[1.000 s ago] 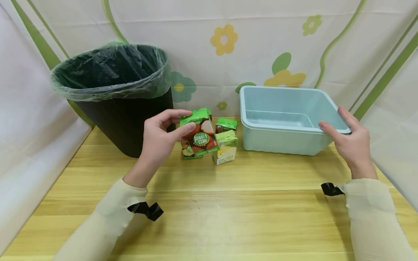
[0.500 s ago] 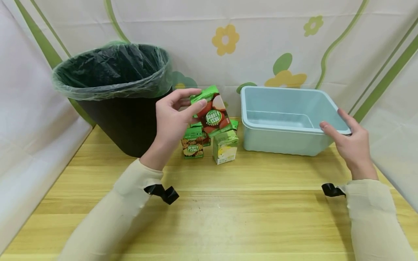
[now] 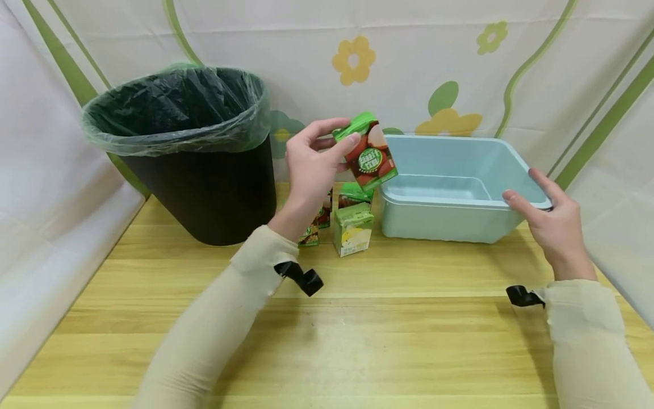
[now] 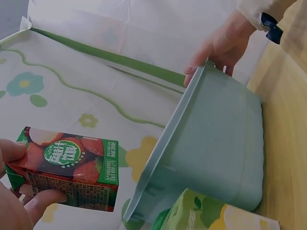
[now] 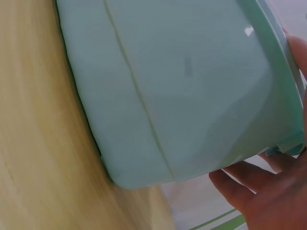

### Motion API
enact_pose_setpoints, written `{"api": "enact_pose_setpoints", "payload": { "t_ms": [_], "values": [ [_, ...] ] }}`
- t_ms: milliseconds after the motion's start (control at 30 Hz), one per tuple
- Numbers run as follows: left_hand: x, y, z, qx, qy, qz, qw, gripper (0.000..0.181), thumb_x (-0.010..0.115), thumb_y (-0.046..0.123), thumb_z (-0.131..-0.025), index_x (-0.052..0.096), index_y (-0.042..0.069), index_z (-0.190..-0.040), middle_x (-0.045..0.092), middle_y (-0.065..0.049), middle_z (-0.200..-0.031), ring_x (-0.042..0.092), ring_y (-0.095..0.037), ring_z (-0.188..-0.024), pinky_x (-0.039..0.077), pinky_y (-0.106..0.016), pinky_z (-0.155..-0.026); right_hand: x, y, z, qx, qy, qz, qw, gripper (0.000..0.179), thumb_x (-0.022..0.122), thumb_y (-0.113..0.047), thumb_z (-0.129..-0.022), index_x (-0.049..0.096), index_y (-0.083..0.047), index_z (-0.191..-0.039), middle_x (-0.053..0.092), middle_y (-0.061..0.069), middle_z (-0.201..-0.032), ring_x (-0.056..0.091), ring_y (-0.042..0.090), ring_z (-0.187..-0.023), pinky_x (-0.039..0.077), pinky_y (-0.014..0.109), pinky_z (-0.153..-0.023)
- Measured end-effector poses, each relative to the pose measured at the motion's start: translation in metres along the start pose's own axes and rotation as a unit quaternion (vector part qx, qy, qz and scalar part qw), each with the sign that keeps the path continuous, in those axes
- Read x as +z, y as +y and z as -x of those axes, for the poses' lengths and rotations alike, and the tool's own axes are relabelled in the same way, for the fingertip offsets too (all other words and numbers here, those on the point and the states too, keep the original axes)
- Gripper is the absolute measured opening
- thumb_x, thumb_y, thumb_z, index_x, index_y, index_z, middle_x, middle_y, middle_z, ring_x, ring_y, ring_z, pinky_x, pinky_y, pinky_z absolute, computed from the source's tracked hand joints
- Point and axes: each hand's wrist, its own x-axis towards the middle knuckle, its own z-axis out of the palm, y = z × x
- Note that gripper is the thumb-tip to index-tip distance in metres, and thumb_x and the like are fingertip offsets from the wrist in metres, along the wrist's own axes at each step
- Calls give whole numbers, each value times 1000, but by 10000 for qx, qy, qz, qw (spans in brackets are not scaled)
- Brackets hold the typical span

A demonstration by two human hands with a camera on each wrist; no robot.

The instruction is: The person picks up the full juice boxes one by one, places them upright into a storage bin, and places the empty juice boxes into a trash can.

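My left hand (image 3: 315, 165) pinches a red and green juice box (image 3: 369, 152) by its green end, tilted, in the air at the left rim of the light blue plastic bin (image 3: 439, 221). In the left wrist view the juice box (image 4: 67, 167) shows a fruit picture, with thumb and fingers on its near end. My right hand (image 3: 554, 227) grips the bin's right front corner, thumb over the rim; the right wrist view shows its fingers (image 5: 240, 184) under that rim. Below the left hand, a yellow-green juice box (image 3: 353, 232) stands on the table.
Behind the yellow-green box stands another green-topped juice box (image 3: 355, 194); more boxes (image 3: 309, 234) are partly hidden by the left wrist. A black trash can (image 3: 204, 193) with a clear green liner stands at the left. A flowered curtain (image 3: 327, 68) backs the wooden table (image 3: 357, 341).
My left hand has lifted the red juice box from among the other boxes and carried it up and right to the bin's left rim. My right hand keeps its grip on the bin.
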Motion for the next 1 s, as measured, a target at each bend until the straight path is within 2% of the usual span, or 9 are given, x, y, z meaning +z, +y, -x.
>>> {"api": "enact_pose_setpoints", "payload": {
  "t_ms": [267, 533, 667, 767, 1000],
  "values": [
    [27, -9, -13, -204, 134, 352, 9991, 24, 86, 17, -90, 82, 19, -114, 74, -4, -102, 71, -15, -89, 67, -34, -71, 0, 1, -1, 11, -92, -433, 9990, 79, 73, -27, -101, 31, -37, -167, 17, -16, -176, 32, 10, -151, 41, -2, -84],
    [56, -17, -16, -465, 298, 441, 9975, 22, 86, 17, -91, 82, 19, -112, 74, -2, -103, 69, -10, -87, 67, -34, -71, -2, 1, 0, -16, -151, -1049, 9944, 80, 76, -20, -99, 35, -33, -166, 16, -14, -177, 42, 6, -133, 46, -1, -81],
    [68, -24, -16, -763, 329, 566, 9949, 21, 85, 19, -92, 82, 22, -112, 73, 1, -106, 70, -10, -91, 67, -32, -72, -3, 2, 0, -25, -147, -1213, 9925, 81, 77, -18, -98, 36, -32, -166, 16, -11, -178, 45, 3, -125, 47, -1, -80],
    [76, -29, -17, -954, 382, 729, 9920, 21, 86, 17, -91, 82, 23, -110, 73, 1, -104, 71, -9, -90, 67, -31, -71, -2, 1, 0, -19, -160, -1278, 9917, 81, 77, -18, -98, 36, -32, -166, 16, -11, -178, 45, 3, -127, 47, -1, -80],
    [88, -39, -20, -937, 212, 898, 9913, 21, 85, 12, -91, 81, 18, -111, 73, -1, -103, 72, -8, -87, 67, -29, -72, -1, 1, 0, -18, -147, -1265, 9919, 81, 77, -19, -98, 36, -32, -166, 16, -12, -178, 43, 5, -131, 47, -1, -81]
  ]
}}
